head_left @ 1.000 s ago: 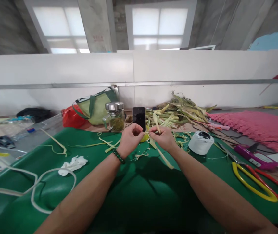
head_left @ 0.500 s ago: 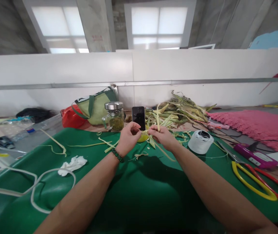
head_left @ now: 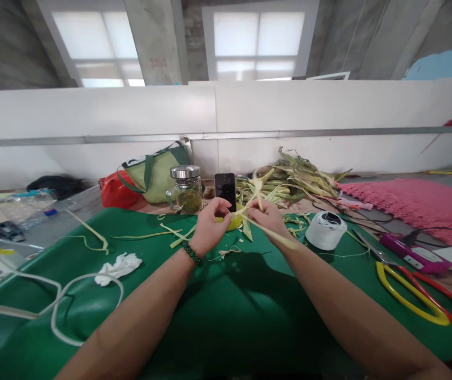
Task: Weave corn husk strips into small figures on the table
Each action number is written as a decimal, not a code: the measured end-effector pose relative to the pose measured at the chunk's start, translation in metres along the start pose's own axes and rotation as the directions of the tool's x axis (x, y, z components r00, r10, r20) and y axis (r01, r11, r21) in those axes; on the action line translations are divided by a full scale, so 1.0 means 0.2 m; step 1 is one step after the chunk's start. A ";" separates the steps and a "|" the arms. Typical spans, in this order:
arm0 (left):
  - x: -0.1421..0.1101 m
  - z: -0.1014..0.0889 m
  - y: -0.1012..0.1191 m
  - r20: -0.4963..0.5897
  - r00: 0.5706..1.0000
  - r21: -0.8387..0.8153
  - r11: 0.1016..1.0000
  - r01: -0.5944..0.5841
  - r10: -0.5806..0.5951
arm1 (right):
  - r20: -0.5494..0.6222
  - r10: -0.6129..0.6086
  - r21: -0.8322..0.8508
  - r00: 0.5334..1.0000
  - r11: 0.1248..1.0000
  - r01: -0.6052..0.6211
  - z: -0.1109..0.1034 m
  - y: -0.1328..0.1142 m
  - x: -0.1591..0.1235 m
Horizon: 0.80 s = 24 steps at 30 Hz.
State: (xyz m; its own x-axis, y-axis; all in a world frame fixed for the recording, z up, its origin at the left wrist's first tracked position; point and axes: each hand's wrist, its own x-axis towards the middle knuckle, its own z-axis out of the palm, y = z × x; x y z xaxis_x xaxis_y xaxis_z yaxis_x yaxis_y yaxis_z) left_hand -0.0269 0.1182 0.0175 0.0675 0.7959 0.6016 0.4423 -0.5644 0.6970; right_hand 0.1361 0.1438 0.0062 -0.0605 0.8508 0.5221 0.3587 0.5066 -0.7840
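My left hand wears a green bead bracelet at the wrist and pinches one end of some pale corn husk strips. Closed on the same strips from the other side is my right hand. One strip stands up past my right fingers, and another trails down over that wrist, blurred by motion. Behind the hands sits a yellow round thing, partly covered by the strips. A phone stands upright just beyond. Husk scraps lie on the green cloth below.
A heap of corn husks lies at the back. To the right are a white thread spool, scissors and a purple power strip. A lidded glass jar, crumpled tissue and white cable are on the left.
The loose husk strips at my right hand have swung, one now lying across the right wrist. My right hand has shifted slightly; the left hand stays nearly in place.
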 end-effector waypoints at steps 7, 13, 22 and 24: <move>-0.02 0.00 0.01 0.051 0.995 0.183 0.978 -0.095 0.087 | 0.293 -0.254 -0.261 0.922 0.906 0.333 -0.04 -0.01 -0.03; 0.01 -0.03 -0.02 -0.071 0.996 0.055 0.997 -0.050 0.054 | -0.048 0.158 0.328 0.986 0.935 -0.134 -0.05 0.03 0.05; -0.02 -0.04 -0.01 -0.058 0.980 0.176 0.968 -0.176 0.189 | -0.353 0.125 0.493 0.927 0.867 0.071 -0.19 -0.01 0.07; -0.02 -0.04 0.00 -0.037 0.984 0.160 0.973 -0.164 0.172 | -0.216 0.027 0.352 0.976 0.935 0.052 -0.17 -0.03 0.05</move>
State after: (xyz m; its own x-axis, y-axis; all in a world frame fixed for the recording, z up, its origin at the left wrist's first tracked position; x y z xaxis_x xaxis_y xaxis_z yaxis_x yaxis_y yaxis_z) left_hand -0.0338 0.1142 0.0175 0.1092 0.6782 0.7267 0.5627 -0.6448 0.5173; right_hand 0.1643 0.1443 0.0267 0.1522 0.8139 0.5607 0.0045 0.5667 -0.8239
